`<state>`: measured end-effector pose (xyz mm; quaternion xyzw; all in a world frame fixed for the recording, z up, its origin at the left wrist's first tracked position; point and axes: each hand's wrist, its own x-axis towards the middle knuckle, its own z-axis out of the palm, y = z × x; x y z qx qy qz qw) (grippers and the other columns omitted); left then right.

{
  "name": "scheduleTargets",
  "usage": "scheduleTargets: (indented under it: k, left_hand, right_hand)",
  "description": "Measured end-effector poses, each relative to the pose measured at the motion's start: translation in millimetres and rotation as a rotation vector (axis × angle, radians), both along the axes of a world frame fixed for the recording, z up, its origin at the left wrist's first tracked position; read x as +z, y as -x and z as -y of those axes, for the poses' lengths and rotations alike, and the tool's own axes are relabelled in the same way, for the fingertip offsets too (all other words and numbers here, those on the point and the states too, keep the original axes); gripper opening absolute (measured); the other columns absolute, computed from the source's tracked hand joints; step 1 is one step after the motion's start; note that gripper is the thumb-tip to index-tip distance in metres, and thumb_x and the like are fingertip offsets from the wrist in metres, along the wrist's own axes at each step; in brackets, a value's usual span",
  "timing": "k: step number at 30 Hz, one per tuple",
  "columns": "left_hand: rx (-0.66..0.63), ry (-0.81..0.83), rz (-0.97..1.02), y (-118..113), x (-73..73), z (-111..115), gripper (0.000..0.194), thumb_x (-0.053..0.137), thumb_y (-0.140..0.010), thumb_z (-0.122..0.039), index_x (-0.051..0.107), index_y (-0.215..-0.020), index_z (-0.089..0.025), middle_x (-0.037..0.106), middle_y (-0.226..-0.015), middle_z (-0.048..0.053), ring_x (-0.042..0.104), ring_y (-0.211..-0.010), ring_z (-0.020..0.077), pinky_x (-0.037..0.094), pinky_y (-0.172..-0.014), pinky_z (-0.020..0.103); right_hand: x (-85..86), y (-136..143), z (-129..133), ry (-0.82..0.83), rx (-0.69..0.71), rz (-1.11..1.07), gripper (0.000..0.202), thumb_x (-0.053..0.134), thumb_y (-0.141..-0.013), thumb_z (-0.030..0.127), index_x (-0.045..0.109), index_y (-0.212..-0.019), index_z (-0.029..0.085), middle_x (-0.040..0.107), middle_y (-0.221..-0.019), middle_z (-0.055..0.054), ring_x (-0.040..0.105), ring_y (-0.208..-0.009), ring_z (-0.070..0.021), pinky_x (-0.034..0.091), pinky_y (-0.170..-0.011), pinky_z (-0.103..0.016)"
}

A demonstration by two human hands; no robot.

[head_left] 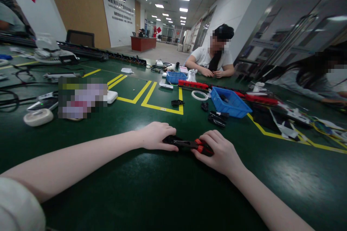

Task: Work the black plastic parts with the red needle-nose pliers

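Observation:
My left hand (pixel 158 136) is closed on a small black part (pixel 171 140) just above the green table (pixel 121 187). Facing it, my right hand (pixel 219 151) grips red-and-black pliers (pixel 200 146) by the handles. The jaws of the pliers point left and meet the black part between my two hands. Whether the jaws are clamped on it is too small to tell. Beyond my right hand lie several black pieces (pixel 218 118) on the table.
A blue bin (pixel 229 103) and a white ring (pixel 200 95) lie beyond my right hand. Further back is a smaller blue bin (pixel 176 77). At the left are a white case (pixel 38 117) and cables. People sit across and at the right.

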<state>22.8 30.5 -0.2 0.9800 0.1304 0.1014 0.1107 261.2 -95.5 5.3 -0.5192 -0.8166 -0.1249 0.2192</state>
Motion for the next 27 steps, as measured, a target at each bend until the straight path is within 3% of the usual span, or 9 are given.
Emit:
scheduleTargets:
  k: [27]
  left_hand:
    - [-0.008, -0.027, 0.009, -0.3, 1.4, 0.1, 0.04, 0.055, -0.089, -0.059, 0.054, -0.087, -0.018, 0.062, -0.082, 0.002, 0.057, -0.074, 0.0183, 0.036, -0.059, 0.027]
  right_hand:
    - [2.5, -0.5, -0.4, 0.019, 0.009, -0.014, 0.018, 0.063, -0.083, 0.035, 0.06, -0.09, 0.018, 0.063, -0.087, -0.009, 0.058, -0.079, -0.0215, 0.051, -0.065, -0.033]
